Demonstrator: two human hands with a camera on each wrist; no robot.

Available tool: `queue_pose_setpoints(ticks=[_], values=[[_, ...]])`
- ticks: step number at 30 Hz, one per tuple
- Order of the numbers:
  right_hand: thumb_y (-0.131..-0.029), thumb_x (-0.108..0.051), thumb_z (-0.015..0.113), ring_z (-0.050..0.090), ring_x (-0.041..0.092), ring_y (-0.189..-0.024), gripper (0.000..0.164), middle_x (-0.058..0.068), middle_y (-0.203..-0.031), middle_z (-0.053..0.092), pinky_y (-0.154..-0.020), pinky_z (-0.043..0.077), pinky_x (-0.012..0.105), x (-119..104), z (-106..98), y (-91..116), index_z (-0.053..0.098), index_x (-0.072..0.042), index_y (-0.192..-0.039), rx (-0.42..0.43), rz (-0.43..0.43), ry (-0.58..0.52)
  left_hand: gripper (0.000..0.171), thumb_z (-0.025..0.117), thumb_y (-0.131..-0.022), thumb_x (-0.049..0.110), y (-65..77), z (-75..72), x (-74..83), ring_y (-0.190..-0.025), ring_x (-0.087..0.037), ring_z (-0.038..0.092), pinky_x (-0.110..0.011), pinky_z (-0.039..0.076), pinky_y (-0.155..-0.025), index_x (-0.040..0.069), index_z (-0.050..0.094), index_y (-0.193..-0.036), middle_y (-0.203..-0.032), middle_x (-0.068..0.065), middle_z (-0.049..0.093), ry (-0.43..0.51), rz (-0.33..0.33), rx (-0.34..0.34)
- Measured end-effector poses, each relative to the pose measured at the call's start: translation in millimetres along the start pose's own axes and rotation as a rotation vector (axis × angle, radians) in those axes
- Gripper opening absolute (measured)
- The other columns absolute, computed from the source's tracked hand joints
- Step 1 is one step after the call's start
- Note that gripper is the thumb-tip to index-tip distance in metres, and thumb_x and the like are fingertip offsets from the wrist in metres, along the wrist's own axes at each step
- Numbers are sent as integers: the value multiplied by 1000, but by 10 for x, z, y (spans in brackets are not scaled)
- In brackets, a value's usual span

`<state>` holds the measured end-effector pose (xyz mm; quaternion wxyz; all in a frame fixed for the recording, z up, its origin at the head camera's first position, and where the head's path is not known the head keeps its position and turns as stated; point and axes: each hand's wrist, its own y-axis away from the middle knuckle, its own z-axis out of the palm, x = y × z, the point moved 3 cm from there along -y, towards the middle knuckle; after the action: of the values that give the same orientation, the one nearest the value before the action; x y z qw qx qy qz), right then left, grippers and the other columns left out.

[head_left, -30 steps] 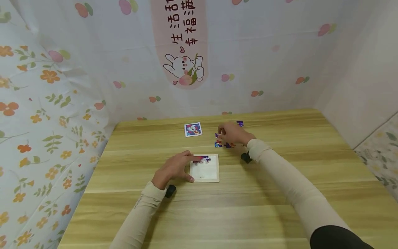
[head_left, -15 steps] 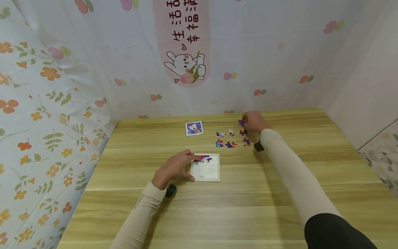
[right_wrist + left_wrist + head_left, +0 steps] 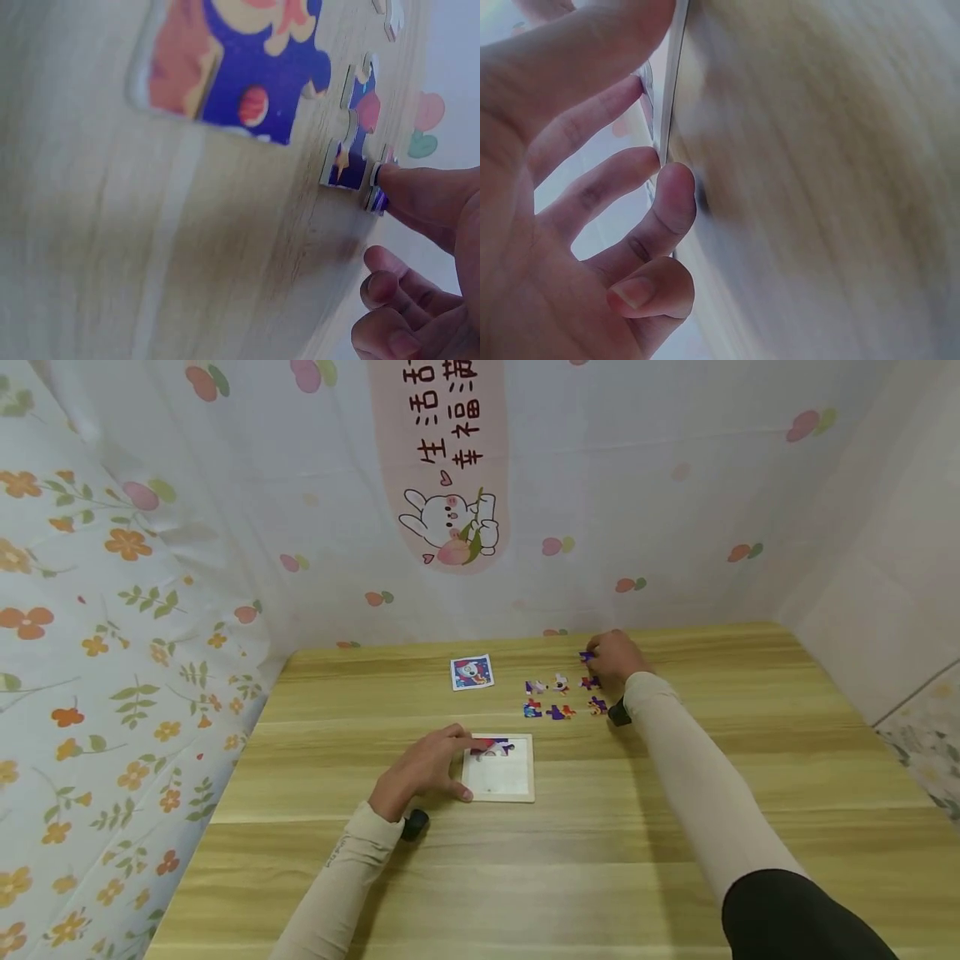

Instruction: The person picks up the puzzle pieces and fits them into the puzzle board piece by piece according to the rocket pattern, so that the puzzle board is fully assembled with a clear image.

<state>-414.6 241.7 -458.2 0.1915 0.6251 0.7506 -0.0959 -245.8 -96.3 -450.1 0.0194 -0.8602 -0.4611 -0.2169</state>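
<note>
Far back, our right hand (image 3: pixel 617 655) maybe pinches a puzzle piece (image 3: pixel 585 657). Our left hand (image 3: pixel 424 765) loosely touches the tray (image 3: pixel 506 778).

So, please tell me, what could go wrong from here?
The right hand might nudge the neighbouring piece, which lies close to the far puzzle piece it touches. The left hand has a finger over the placed pieces, so uneven pressure could shift them or slide the tray.

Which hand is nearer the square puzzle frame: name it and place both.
Left. The left hand touches the puzzle frame at its left side; the right hand is farther off, to the right, at a purple puzzle piece.
</note>
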Motion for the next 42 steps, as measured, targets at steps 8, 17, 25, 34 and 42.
queue_pose_setpoints(ticks=[8, 17, 25, 34, 42], values=[[-92, -13, 68, 57, 39, -104, 23, 26, -114, 64, -95, 48, 52, -68, -34, 18, 63, 3, -109, 55, 47, -50, 77, 92, -71, 34, -2, -8, -12, -108, -22, 54, -42, 50, -98, 24, 60, -140, -125, -6, 59, 1, 6, -7], [-92, -4, 55, 61, 35, -90, 18, 25, -103, 68, -74, 51, 42, -100, -86, 123, 69, 2, -102, 127, 46, -116, 77, 92, -70, 34, 9, 1, -1, -106, -22, 54, -40, 50, -95, 23, 61, -140, -124, -5, 59, -11, 4, -5], [-94, -4, 53, 61, 35, -92, 21, 26, -107, 66, -69, 50, 35, -57, -105, 182, 70, 4, -104, 144, 72, -237, 78, 93, -69, 34, 16, -4, 18, -103, -20, 54, -39, 50, -92, 23, 61, -140, -121, -5, 60, -8, 22, 8], [-96, -4, 52, 59, 29, -89, 23, 25, -112, 63, -64, 48, 27, -38, -81, 224, 70, 4, -109, 121, 125, -330, 77, 93, -69, 32, 18, 6, 20, -105, -21, 55, -40, 50, -96, 20, 62, -139, -122, -6, 60, 7, 25, 15], [-96, -6, 53, 59, 30, -91, 24, 25, -113, 64, -65, 48, 27, -118, -94, 293, 70, 3, -111, 114, 121, -351, 77, 93, -70, 31, 32, 6, 22, -107, -22, 55, -41, 50, -97, 21, 61, -139, -123, -7, 60, 19, 17, 16]])
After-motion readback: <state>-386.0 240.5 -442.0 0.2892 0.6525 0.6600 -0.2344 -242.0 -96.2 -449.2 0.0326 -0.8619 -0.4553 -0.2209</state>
